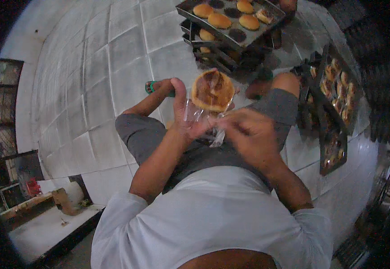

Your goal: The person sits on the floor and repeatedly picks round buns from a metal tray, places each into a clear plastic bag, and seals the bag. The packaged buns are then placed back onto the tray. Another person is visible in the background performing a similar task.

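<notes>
A round golden-brown bun [210,93] with a dark patch on top sits inside a clear plastic bag [194,111] in front of my body. My left hand [182,122] is wrapped round the bag from below, its thumb raised beside the bun. At the bag's loose end, my right hand [254,135] pinches the gathered plastic between thumb and fingers, slightly smeared by motion. Crumpled plastic [217,138] hangs beneath the right fingertips. Both hands are above my lap, close together.
Ahead stands a stack of dark baking trays [230,38], its top one holding several buns [219,20]. More trays [322,103] of packed buns lean at the right. White tiles [118,58] spread around my crossed legs. A low white counter [47,228] lies at lower left.
</notes>
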Motion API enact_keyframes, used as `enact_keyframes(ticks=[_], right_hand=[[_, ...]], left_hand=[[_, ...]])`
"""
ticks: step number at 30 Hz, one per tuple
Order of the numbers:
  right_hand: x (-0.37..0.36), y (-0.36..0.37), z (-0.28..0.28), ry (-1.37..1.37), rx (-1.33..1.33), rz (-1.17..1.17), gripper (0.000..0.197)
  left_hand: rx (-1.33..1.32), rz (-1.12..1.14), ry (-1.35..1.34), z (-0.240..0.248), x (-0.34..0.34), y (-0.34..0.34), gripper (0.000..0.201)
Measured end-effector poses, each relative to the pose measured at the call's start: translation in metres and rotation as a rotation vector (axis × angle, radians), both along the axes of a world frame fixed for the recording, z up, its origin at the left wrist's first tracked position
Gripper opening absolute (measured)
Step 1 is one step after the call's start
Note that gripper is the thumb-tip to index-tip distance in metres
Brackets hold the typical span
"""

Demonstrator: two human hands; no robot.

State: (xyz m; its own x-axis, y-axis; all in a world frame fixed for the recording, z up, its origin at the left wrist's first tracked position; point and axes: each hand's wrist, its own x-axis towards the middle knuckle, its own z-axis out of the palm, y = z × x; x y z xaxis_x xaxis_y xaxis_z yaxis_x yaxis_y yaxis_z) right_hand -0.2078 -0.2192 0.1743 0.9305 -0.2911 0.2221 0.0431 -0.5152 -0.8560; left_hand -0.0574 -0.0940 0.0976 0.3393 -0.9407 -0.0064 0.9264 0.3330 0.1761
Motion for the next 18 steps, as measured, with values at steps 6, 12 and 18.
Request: enact_keyframes(ticks=[6,12,18], right_hand=[[0.005,0.042,0.01,0.104,-0.428,0.121,0.017],[-0.02,-0.013,0.055,0.229,0.078,0.669,0.034],[-0.052,-0.08,0.043,-0.195,-0.363,-0.006,0.05]], left_hand=[[0.289,0.183,-0.169,0.027,-0.021,-0.011,0.081],[0.42,0.317,0.165,0.026,-0.018,-0.027,0.076],[-0.004,-0.251,0.261,0.089,-0.083,-0.026,0.111]])
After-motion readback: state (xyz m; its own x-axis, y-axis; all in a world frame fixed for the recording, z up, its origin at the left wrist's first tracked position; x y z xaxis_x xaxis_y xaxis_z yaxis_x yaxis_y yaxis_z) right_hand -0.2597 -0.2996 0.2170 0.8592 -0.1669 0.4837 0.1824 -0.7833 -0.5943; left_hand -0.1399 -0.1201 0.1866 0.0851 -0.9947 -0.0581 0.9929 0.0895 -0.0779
